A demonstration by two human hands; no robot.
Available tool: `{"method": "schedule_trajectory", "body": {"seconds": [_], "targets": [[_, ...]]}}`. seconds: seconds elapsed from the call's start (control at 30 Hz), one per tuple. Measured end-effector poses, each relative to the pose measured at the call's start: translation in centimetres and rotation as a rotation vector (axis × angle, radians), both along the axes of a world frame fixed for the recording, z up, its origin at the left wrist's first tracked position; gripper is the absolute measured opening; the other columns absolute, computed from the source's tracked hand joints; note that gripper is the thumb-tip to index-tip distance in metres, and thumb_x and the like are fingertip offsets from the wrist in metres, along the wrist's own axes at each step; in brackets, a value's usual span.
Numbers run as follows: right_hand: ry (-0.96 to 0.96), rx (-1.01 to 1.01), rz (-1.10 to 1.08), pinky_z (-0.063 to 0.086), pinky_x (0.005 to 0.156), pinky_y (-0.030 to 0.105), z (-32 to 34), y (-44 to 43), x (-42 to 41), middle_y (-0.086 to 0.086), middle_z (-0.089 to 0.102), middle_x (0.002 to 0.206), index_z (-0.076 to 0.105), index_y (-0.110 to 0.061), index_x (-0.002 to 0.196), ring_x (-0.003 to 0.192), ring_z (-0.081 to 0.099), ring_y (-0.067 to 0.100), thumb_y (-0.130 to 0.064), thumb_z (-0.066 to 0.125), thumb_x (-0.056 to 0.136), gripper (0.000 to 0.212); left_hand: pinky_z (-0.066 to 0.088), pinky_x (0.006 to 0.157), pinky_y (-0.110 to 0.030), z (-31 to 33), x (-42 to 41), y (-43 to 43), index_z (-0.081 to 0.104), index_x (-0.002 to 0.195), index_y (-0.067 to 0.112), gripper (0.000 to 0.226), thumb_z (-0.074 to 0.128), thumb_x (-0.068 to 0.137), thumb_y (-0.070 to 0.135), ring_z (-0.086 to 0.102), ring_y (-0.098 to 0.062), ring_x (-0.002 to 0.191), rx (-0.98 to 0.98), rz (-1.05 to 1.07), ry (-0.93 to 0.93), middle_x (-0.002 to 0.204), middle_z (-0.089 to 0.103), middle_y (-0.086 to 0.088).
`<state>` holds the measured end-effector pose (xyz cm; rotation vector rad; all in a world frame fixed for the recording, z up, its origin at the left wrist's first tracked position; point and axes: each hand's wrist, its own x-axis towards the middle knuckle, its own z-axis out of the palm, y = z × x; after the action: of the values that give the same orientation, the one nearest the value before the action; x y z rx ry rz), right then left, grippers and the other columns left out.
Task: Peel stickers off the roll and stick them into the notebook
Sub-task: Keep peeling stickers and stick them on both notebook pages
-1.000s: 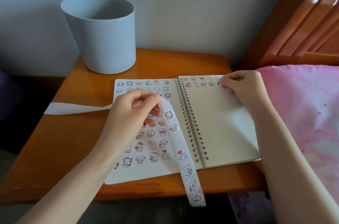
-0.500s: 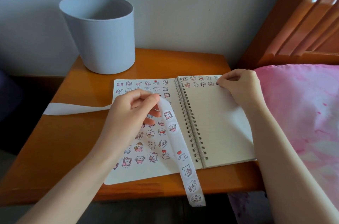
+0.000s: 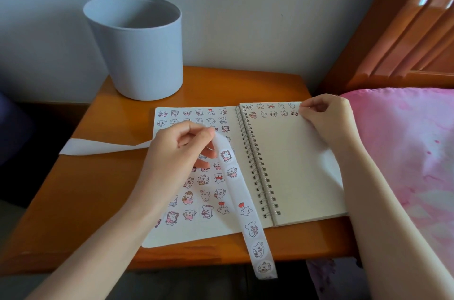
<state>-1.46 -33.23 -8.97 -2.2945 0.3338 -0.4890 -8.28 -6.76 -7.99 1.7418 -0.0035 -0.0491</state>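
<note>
A spiral notebook (image 3: 294,176) lies open on the wooden bedside table (image 3: 86,201). Its left page (image 3: 196,235) is covered with small cartoon stickers. The right page has two short rows of them along the top. My left hand (image 3: 177,152) pinches the white sticker strip (image 3: 248,213) above the left page. The strip's stickered end hangs over the table's front edge. Its bare backing tail (image 3: 98,147) trails off to the left. My right hand (image 3: 326,115) rests curled at the right page's top right corner, fingertips pinched together on the paper. What lies under them is hidden.
A grey-blue bin (image 3: 137,53) stands at the table's back left, against the wall. A pink pillow (image 3: 405,152) lies directly to the right of the notebook, below a wooden headboard (image 3: 405,41). The table drops off at the front and the left.
</note>
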Motion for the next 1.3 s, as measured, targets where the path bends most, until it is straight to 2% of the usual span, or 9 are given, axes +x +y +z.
{"method": "schedule_trajectory", "body": {"seconds": [0.2, 0.4, 0.5, 0.57, 0.7, 1.0, 1.1, 1.2, 1.3], "targets": [[0.022, 0.047, 0.06, 0.038, 0.054, 0.01, 0.1, -0.1, 0.0, -0.008, 0.054, 0.068, 0.067, -0.017, 0.088, 0.059, 0.048, 0.004, -0.019, 0.076, 0.077, 0.014, 0.056, 0.058, -0.019, 0.0, 0.1, 0.0, 0.069, 0.091, 0.016, 0.013, 0.058, 0.09, 0.022, 0.07, -0.008, 0.073, -0.007, 0.002, 0.004, 0.077, 0.073, 0.006], [0.015, -0.012, 0.057, 0.035, 0.052, 0.003, 0.2, -0.1, 0.0, -0.012, 0.05, 0.069, 0.069, -0.009, 0.097, 0.059, 0.045, 0.003, -0.004, 0.065, 0.082, 0.016, 0.056, 0.057, -0.019, 0.1, 0.0, 0.0, 0.069, 0.091, 0.015, 0.013, 0.058, 0.09, 0.021, 0.07, -0.008, 0.072, -0.013, -0.003, 0.002, 0.077, 0.074, 0.005], [0.008, 0.009, 0.028, 0.036, 0.054, 0.008, 0.0, 0.0, 0.0, -0.011, 0.051, 0.069, 0.069, -0.009, 0.099, 0.059, 0.046, 0.003, -0.009, 0.065, 0.083, 0.016, 0.056, 0.057, -0.019, 0.1, 0.0, 0.0, 0.069, 0.09, 0.015, 0.013, 0.058, 0.09, 0.021, 0.069, -0.007, 0.072, -0.009, -0.005, -0.001, 0.076, 0.073, 0.006], [0.008, 0.05, 0.001, 0.04, 0.059, 0.019, 0.0, 0.2, 0.1, -0.01, 0.054, 0.07, 0.068, -0.013, 0.096, 0.062, 0.049, 0.006, -0.022, 0.071, 0.081, 0.018, 0.055, 0.057, -0.019, 0.1, 0.0, 0.0, 0.069, 0.089, 0.016, 0.012, 0.058, 0.09, 0.022, 0.069, -0.007, 0.072, -0.005, -0.005, -0.001, 0.076, 0.073, 0.007], [0.066, -0.03, -0.089, 0.043, 0.073, 0.029, 0.0, 1.0, 0.4, -0.01, 0.058, 0.082, 0.065, -0.023, 0.092, 0.081, 0.055, 0.012, -0.038, 0.073, 0.075, 0.024, 0.055, 0.056, -0.017, 0.1, -0.1, -0.1, 0.069, 0.09, 0.015, 0.012, 0.058, 0.09, 0.021, 0.069, -0.006, 0.071, -0.007, -0.002, 0.003, 0.076, 0.073, 0.008], [0.036, -0.006, -0.135, 0.049, 0.081, 0.035, 0.0, 1.1, 0.2, -0.003, 0.062, 0.086, 0.067, -0.022, 0.089, 0.089, 0.058, 0.017, -0.017, 0.063, 0.082, 0.01, 0.056, 0.058, -0.02, 0.2, -0.1, 0.0, 0.069, 0.09, 0.016, 0.012, 0.058, 0.09, 0.022, 0.069, -0.008, 0.073, 0.003, -0.002, 0.009, 0.077, 0.073, 0.007], [0.03, 0.029, -0.099, 0.051, 0.076, 0.033, 0.1, 0.7, 0.1, -0.001, 0.062, 0.083, 0.066, -0.022, 0.089, 0.079, 0.058, 0.019, -0.013, 0.062, 0.082, 0.011, 0.057, 0.058, -0.021, 0.3, -0.1, -0.1, 0.069, 0.091, 0.016, 0.012, 0.058, 0.09, 0.022, 0.069, -0.007, 0.073, 0.005, 0.006, 0.013, 0.077, 0.073, 0.008], [-0.041, 0.077, -0.037, 0.046, 0.059, 0.019, 1.2, 1.2, -0.4, -0.003, 0.063, 0.081, 0.065, -0.019, 0.089, 0.06, 0.056, 0.013, -0.015, 0.06, 0.085, 0.008, 0.057, 0.059, -0.019, 0.5, -0.2, -0.1, 0.069, 0.09, 0.016, 0.013, 0.058, 0.09, 0.023, 0.069, -0.007, 0.074, 0.002, 0.011, 0.007, 0.077, 0.073, 0.008], [-0.093, 0.108, 0.118, 0.039, 0.049, 0.01, 3.3, 3.3, -1.5, -0.004, 0.065, 0.074, 0.064, -0.018, 0.085, 0.052, 0.053, 0.003, -0.016, 0.06, 0.088, 0.006, 0.048, 0.055, -0.006, 0.8, -0.4, -0.1, 0.069, 0.09, 0.017, 0.015, 0.057, 0.091, 0.025, 0.067, 0.002, 0.074, 0.022, 0.028, -0.036, 0.078, 0.073, 0.007]]}}
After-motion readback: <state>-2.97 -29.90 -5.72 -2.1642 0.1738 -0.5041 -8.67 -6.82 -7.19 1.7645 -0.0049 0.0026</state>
